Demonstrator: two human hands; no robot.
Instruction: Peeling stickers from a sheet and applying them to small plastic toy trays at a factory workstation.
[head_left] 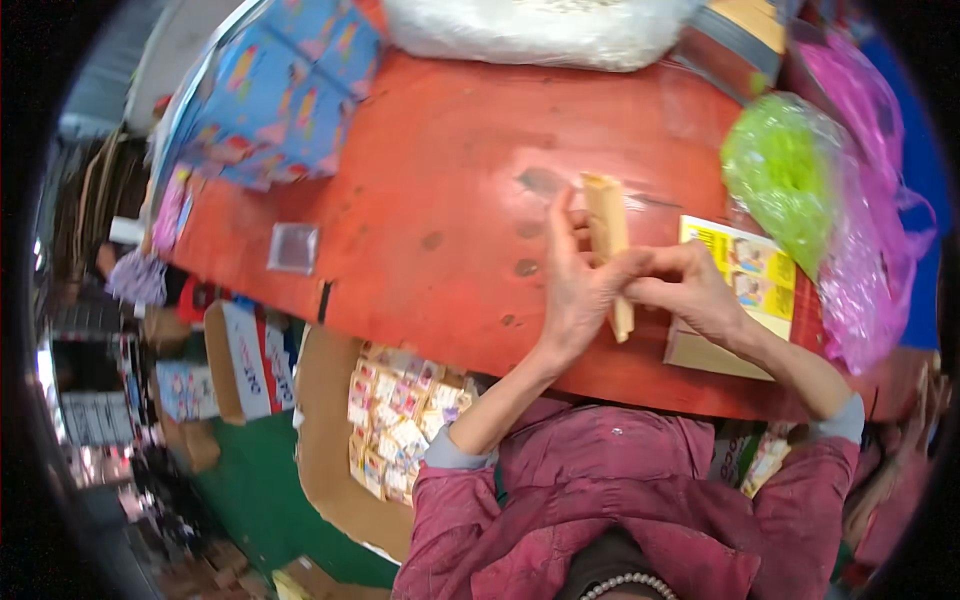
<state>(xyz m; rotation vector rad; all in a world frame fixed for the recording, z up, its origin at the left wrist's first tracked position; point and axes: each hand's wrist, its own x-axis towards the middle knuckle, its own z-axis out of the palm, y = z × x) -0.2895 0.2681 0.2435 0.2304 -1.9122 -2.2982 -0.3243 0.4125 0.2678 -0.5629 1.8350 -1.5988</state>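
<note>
Over the red table [430,160], a narrow tan cardboard piece [607,215] stands nearly upright between my hands, seen mostly edge-on. It looks like a small folded carton, but its faces are turned away. My left hand [575,285] is wrapped along its left side, with the thumb across the near face. My right hand [695,290] pinches at its right edge, close to my left thumb; the right fingertips are partly hidden. Just right of my right hand lies a stack of flat cards [725,352], yellow and white with small printed pictures.
Green plastic wrap [785,175] and a pink bag [870,230] lie at the right. A white plastic-wrapped bundle [540,35] and a blue patterned box [275,95] sit at the back. A small clear case [293,247] rests left. Below, an open carton [325,440] holds several printed packs.
</note>
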